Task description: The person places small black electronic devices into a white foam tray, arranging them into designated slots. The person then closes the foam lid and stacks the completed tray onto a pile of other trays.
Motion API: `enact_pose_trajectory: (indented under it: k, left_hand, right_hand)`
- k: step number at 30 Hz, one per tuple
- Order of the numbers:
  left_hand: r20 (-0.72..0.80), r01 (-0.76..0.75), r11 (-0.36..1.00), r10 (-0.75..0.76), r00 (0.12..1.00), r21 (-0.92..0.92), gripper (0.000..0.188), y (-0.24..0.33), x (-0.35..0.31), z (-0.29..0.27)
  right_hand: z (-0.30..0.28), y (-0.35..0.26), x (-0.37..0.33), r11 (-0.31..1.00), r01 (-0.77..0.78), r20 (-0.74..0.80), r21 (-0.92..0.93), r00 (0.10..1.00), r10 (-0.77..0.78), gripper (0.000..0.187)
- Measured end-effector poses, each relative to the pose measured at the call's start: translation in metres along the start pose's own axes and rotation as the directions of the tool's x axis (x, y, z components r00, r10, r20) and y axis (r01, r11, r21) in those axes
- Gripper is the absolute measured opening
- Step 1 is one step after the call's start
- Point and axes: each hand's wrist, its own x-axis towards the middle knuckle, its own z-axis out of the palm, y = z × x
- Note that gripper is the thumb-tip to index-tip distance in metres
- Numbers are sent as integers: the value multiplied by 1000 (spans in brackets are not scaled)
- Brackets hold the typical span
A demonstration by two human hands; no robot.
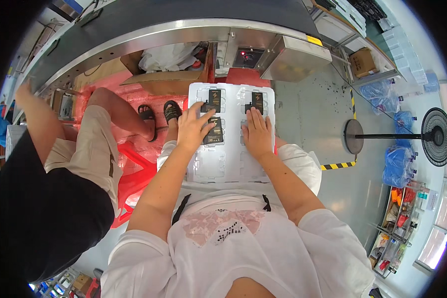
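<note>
Across my lap lies a white moulded plastic tray (234,166) with shaped pockets in two columns. Three flat black batteries with gold marks sit in it: an upper left battery (214,96), a lower left battery (215,133) and an upper right battery (257,98). My left hand (187,130) is over the left column, fingers spread, its tips by the edges of both left batteries. My right hand (257,136) lies flat with fingers extended, fingertips at the lower end of the upper right battery. Pockets under my right hand are partly hidden.
A dark conveyor belt (184,15) with a metal edge runs ahead of me, with a metal box (300,59) on its side. At left sits a person in black (49,213) by a red stool (134,171). A cardboard box (169,84) and a standing fan (436,136) are nearby.
</note>
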Motion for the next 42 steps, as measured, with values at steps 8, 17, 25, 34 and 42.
enact_pose_trajectory:
  k: [8, 17, 25, 34, 42]
  left_hand:
    - [81, 648, 761, -646, 759, -1, 117, 38, -20, 13]
    - [167, 653, 728, -684, 710, 210, 118, 42, -4, 16]
    - [114, 611, 785, -619, 777, 100, 113, 38, -18, 9]
    - [-20, 497, 859, -503, 864, -122, 105, 17, -44, 10]
    - [-658, -401, 915, 280, 699, -37, 46, 65, 131, -143]
  right_hand:
    - [0, 0, -1, 1000, -2, 16, -2, 1000, 2, 49]
    - [4, 0, 1, 1000, 4, 41, 2, 999, -4, 50]
    - [-59, -26, 31, 928, 92, -159, 361, 987, -36, 47]
    - [-230, -6, 227, 848, 279, -661, 449, 743, 105, 32]
    - [-174, 98, 387, 944, -98, -155, -314, 987, 51, 35]
